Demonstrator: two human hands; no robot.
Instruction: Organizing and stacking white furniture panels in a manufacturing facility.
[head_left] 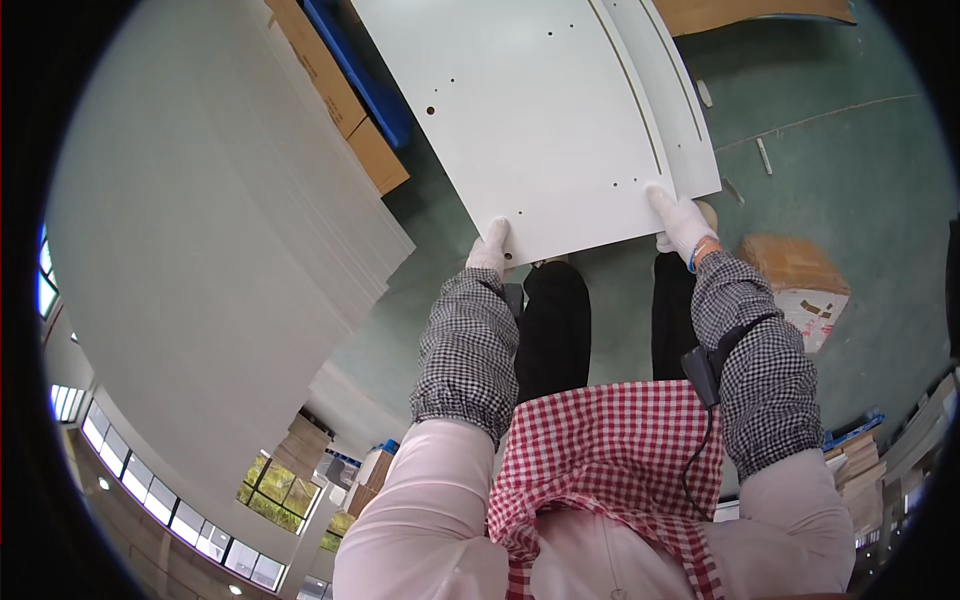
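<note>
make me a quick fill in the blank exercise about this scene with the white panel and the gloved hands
1. Both hands, left hand and right hand, wear ____ gloves.
2. The hands grip the near edge of a large white ____ drilled with small holes.
3. The stack of white boards lies on the person's ____ side.
4. The floor is ____ in colour.

Missing words: white; panel; left; green

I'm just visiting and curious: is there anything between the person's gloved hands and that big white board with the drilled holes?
Nothing visible. The left hand and right hand, both in white gloves, already grip the near edge of the flat white panel with drilled holes, one at each corner.
</note>
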